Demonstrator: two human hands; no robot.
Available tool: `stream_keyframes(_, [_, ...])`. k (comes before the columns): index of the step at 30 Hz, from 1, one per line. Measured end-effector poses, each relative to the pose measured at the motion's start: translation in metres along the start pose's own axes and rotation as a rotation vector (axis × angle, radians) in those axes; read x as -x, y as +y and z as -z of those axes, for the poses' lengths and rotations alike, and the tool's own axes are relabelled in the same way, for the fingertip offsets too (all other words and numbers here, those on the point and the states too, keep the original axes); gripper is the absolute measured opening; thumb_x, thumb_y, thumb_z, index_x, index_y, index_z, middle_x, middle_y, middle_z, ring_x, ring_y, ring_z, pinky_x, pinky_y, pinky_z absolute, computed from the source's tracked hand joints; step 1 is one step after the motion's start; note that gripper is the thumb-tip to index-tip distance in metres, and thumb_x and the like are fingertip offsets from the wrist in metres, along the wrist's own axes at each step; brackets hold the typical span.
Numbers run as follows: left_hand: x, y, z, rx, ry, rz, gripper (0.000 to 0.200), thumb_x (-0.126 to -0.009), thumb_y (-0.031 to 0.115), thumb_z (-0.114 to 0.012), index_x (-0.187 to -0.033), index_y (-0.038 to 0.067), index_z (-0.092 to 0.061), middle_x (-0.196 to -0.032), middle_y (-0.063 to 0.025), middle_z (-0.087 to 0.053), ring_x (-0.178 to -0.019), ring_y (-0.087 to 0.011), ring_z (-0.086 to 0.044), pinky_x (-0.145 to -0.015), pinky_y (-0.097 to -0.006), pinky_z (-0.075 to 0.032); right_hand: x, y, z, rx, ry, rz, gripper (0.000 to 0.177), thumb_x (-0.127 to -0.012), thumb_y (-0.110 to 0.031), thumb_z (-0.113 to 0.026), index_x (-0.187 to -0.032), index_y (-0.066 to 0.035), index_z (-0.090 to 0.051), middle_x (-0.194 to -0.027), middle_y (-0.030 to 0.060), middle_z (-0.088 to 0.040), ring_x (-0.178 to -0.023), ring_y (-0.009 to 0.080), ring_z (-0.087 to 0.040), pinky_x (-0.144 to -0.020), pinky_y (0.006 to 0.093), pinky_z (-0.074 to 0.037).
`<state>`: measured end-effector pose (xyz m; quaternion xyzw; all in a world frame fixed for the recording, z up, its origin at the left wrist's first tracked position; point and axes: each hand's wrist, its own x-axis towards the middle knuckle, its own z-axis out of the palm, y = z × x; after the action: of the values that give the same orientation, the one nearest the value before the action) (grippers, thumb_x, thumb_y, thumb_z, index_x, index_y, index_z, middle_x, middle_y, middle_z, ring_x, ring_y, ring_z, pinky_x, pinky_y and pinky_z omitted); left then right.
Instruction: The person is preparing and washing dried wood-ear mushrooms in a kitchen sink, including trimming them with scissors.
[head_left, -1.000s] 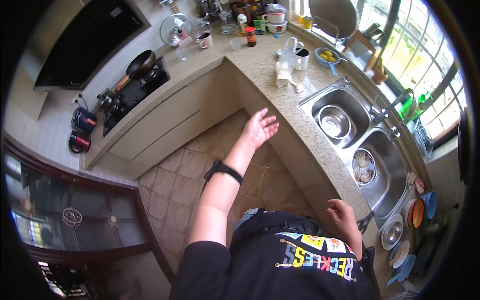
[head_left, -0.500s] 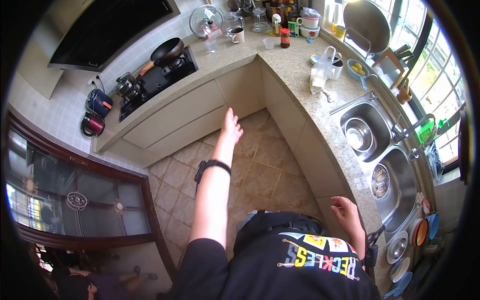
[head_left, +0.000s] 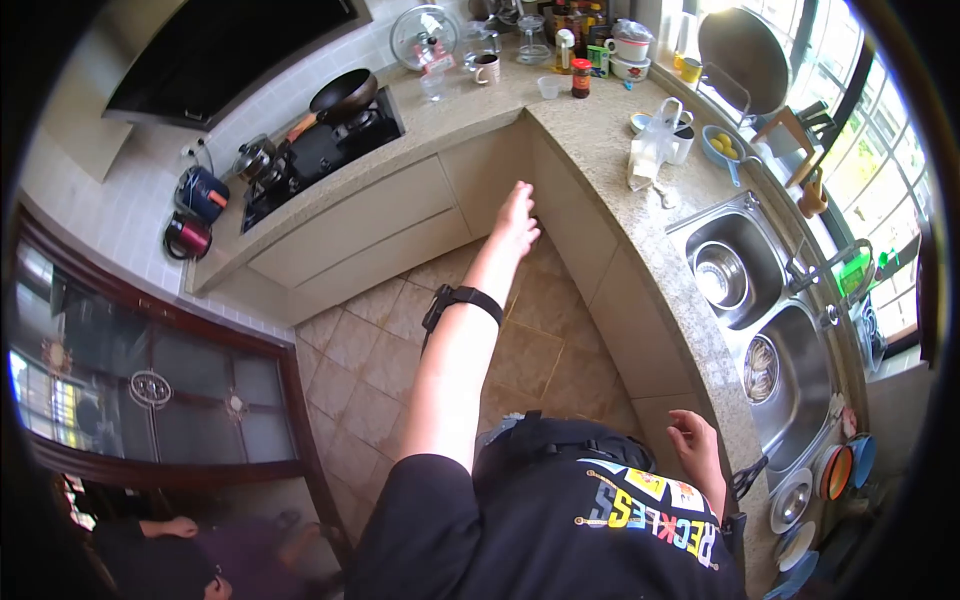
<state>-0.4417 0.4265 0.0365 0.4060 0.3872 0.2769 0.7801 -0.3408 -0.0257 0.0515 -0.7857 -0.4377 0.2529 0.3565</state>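
My left hand is stretched out in front of me over the floor, fingers apart and holding nothing. A black band circles that forearm. Low on the right, my right hand hangs beside the counter edge with its fingers loosely spread and nothing in them. Beyond the left hand, on the counter, stand a plastic bag with something white, a red-lidded jar and a blue bowl of yellow fruit.
A double sink holding metal bowls lies along the right counter. A wok sits on the stove at the left. Lower left are a glass-paned door and another person's hand. Colored plates stand at the lower right.
My left arm has swung to the right and a little farther forward. My right hand is slightly lower in view. The other person's hands show more clearly at the lower left.
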Motion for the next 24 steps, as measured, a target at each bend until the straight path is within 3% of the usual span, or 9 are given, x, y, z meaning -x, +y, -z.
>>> stream_keyframes(2, [0.023,-0.01,-0.017,-0.114,-0.005,-0.002,0.072,-0.085,0.052,-0.042,-0.141,0.017,-0.014,-0.148,-0.01,-0.009,-0.134,-0.0347,-0.01,-0.103,-0.0544,-0.012,-0.001,0.002,0.001,-0.003,-0.009,-0.024,0.024,-0.076,0.0,-0.06,-0.099,-0.001,-0.057,-0.083,0.0129,-0.058,-0.073,0.0217,-0.06,-0.065,0.0292,-0.051])
stream_keyframes(3, [0.027,-0.018,-0.018,-0.244,-0.041,-0.041,0.067,-0.085,0.049,-0.046,-0.141,0.024,-0.017,-0.146,-0.0127,-0.016,-0.129,-0.0451,-0.015,-0.103,-0.0517,-0.018,-0.003,0.001,0.002,0.0,-0.024,-0.019,0.024,-0.076,0.0,-0.06,-0.099,-0.001,-0.057,-0.083,0.0129,-0.058,-0.073,0.0217,-0.06,-0.065,0.0292,-0.051])
stream_keyframes(10, [0.062,-0.029,-0.043,-0.188,-0.166,0.065,0.059,-0.089,0.038,-0.044,-0.14,0.021,-0.02,-0.141,-0.0164,-0.026,-0.124,-0.042,-0.03,-0.098,-0.0449,-0.032,-0.012,0.002,0.006,0.018,-0.02,0.016,0.024,-0.076,0.001,-0.06,-0.099,-0.001,-0.057,-0.083,0.0127,-0.058,-0.073,0.0217,-0.06,-0.065,0.0292,-0.051])
stream_keyframes(12, [0.068,-0.04,-0.041,-0.172,-0.191,0.096,0.057,-0.09,0.035,-0.044,-0.14,0.018,-0.022,-0.138,-0.0165,-0.03,-0.122,-0.0398,-0.033,-0.096,-0.0427,-0.034,-0.012,0.003,0.004,0.012,-0.031,0.038,0.024,-0.075,0.001,-0.06,-0.099,0.0,-0.057,-0.083,0.0128,-0.058,-0.073,0.022,-0.06,-0.064,0.0291,-0.051])
stream_keyframes(13, [0.07,-0.046,-0.039,-0.122,-0.18,0.131,0.05,-0.09,0.032,-0.045,-0.135,0.017,-0.031,-0.128,-0.0158,-0.042,-0.111,-0.0349,-0.045,-0.089,-0.041,-0.041,-0.011,0.002,0.004,0.009,-0.029,0.032,0.024,-0.075,0.001,-0.06,-0.099,0.0,-0.057,-0.083,0.0128,-0.058,-0.073,0.022,-0.06,-0.064,0.0291,-0.051])
stream_keyframes(14, [0.073,-0.051,-0.036,-0.127,-0.188,0.134,0.05,-0.09,0.032,-0.045,-0.135,0.017,-0.031,-0.128,-0.0158,-0.042,-0.111,-0.0349,-0.045,-0.089,-0.041,-0.041,-0.011,-0.001,0.005,0.016,-0.025,0.048,0.024,-0.075,0.001,-0.06,-0.099,0.0,-0.057,-0.083,0.0129,-0.058,-0.073,0.0221,-0.06,-0.064,0.0291,-0.051])
stream_keyframes(17, [0.085,-0.068,-0.025,0.088,-0.123,0.116,0.035,-0.089,0.025,-0.049,-0.122,0.011,-0.045,-0.1,-0.011,-0.057,-0.083,-0.0217,-0.059,-0.071,-0.033,-0.05,-0.007,-0.005,0.011,0.02,0.002,0.047,0.024,-0.075,0.001,-0.06,-0.098,0.0,-0.057,-0.083,0.0131,-0.058,-0.073,0.0222,-0.06,-0.064,0.0292,-0.05])
stream_keyframes(20, [0.099,-0.085,-0.017,-0.093,-0.052,0.052,0.035,-0.089,0.024,-0.049,-0.121,0.01,-0.046,-0.098,-0.0109,-0.058,-0.084,-0.0195,-0.059,-0.071,-0.0317,-0.05,-0.002,-0.003,0.016,0.016,0.032,0.017,0.023,-0.076,0.001,-0.06,-0.098,0.0,-0.057,-0.083,0.0134,-0.058,-0.073,0.0221,-0.059,-0.064,0.0291,-0.05])
stream_keyframes(24, [0.112,-0.089,-0.007,-0.107,-0.135,0.114,0.033,-0.089,0.023,-0.049,-0.119,0.009,-0.047,-0.095,-0.0095,-0.059,-0.083,-0.0177,-0.059,-0.07,-0.0304,-0.05,0.004,0.004,0.015,0.009,0.05,-0.01,0.023,-0.076,-0.001,-0.06,-0.099,0.0,-0.057,-0.081,0.0135,-0.057,-0.072,0.022,-0.059,-0.064,0.0295,-0.05])
